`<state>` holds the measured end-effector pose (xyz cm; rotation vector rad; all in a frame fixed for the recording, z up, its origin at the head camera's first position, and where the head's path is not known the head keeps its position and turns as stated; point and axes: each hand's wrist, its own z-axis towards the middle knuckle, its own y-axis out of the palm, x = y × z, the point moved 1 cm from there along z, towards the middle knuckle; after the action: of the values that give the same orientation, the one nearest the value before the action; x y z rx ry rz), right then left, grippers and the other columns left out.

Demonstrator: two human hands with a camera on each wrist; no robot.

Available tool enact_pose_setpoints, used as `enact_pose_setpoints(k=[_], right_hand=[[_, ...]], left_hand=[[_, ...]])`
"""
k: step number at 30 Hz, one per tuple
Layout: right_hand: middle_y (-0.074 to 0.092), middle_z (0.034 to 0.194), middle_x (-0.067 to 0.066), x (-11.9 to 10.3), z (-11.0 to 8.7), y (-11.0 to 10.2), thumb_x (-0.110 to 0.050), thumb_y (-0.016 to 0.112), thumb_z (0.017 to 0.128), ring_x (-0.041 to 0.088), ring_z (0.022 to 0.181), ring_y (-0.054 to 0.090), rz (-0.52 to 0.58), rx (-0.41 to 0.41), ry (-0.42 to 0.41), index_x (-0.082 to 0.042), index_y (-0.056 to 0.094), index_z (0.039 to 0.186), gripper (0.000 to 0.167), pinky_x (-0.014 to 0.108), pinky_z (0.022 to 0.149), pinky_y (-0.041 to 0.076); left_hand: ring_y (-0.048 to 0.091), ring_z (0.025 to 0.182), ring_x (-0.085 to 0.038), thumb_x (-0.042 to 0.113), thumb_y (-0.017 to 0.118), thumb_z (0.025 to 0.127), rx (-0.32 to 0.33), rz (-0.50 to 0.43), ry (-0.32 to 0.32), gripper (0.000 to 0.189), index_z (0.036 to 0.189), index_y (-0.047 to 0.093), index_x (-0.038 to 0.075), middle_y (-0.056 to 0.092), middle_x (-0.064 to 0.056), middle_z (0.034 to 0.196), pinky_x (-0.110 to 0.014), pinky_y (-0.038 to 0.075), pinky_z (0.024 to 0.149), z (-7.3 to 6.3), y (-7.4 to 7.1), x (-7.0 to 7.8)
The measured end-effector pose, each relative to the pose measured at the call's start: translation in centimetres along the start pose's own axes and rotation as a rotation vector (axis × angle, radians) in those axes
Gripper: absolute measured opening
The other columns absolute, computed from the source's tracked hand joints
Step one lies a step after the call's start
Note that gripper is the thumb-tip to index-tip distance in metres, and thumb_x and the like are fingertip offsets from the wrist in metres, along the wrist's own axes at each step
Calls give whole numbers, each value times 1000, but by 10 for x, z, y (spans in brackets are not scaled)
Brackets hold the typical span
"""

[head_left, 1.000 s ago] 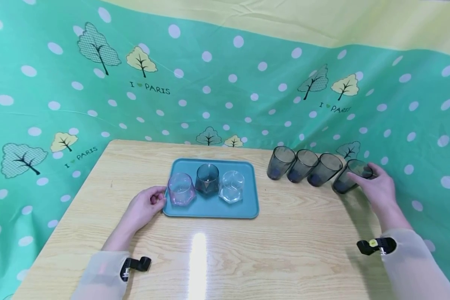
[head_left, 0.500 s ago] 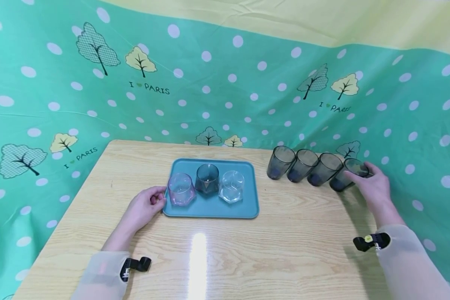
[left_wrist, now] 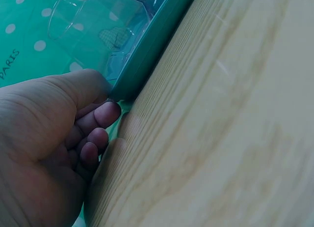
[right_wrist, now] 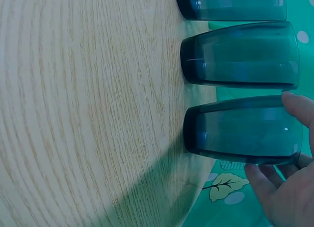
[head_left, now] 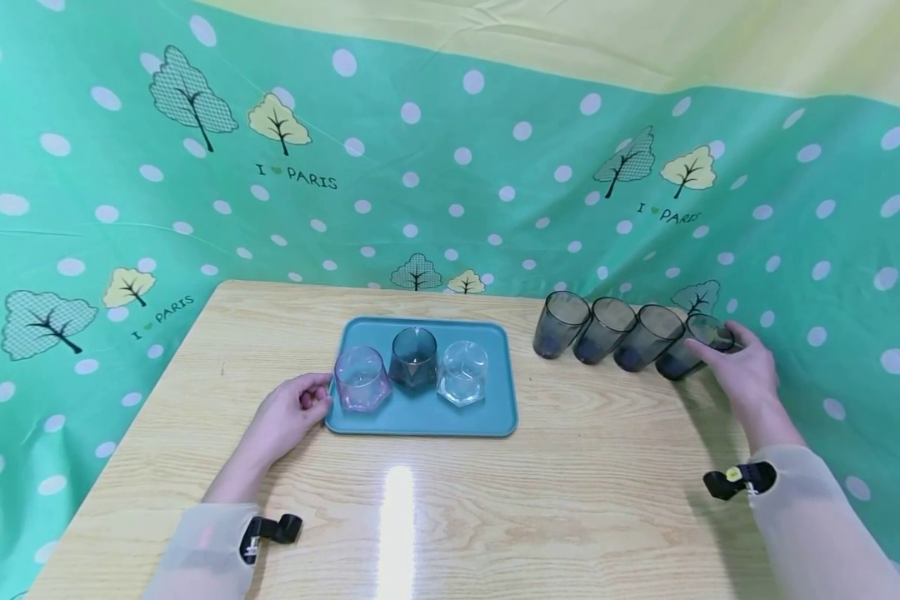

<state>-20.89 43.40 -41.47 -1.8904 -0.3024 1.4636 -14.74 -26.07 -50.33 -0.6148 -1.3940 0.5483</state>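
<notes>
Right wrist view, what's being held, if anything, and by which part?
The right hand holds the dark glass at the row's right end by its upper part, near the rim, thumb on one side and fingers on the other.

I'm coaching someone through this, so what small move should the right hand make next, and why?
Probably loosen the right hand from the rightmost dark glass: it stands in line with the other three dark glasses, its base apparently on the table.
</notes>
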Motion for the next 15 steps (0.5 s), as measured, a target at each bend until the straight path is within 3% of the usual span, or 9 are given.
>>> enact_pose_setpoints(k=[8, 15], right_hand=[[28, 178, 20, 0, 2, 1, -68, 76, 95, 48, 158, 31, -10, -11, 2, -18, 12, 178, 116, 65, 126, 28], [23, 179, 22, 2, 2, 1, -63, 74, 100, 53, 159, 24, 0, -23, -43, -20, 6, 179, 112, 70, 127, 19]], left_hand=[[59, 90, -19, 8, 72, 103, -7, -12, -7, 40, 142, 70, -3, 69, -4, 102, -31, 50, 79, 1, -1, 0], [59, 90, -19, 7, 72, 103, -13, -7, -11, 40, 142, 69, -4, 69, -4, 102, -31, 50, 80, 0, -2, 3]])
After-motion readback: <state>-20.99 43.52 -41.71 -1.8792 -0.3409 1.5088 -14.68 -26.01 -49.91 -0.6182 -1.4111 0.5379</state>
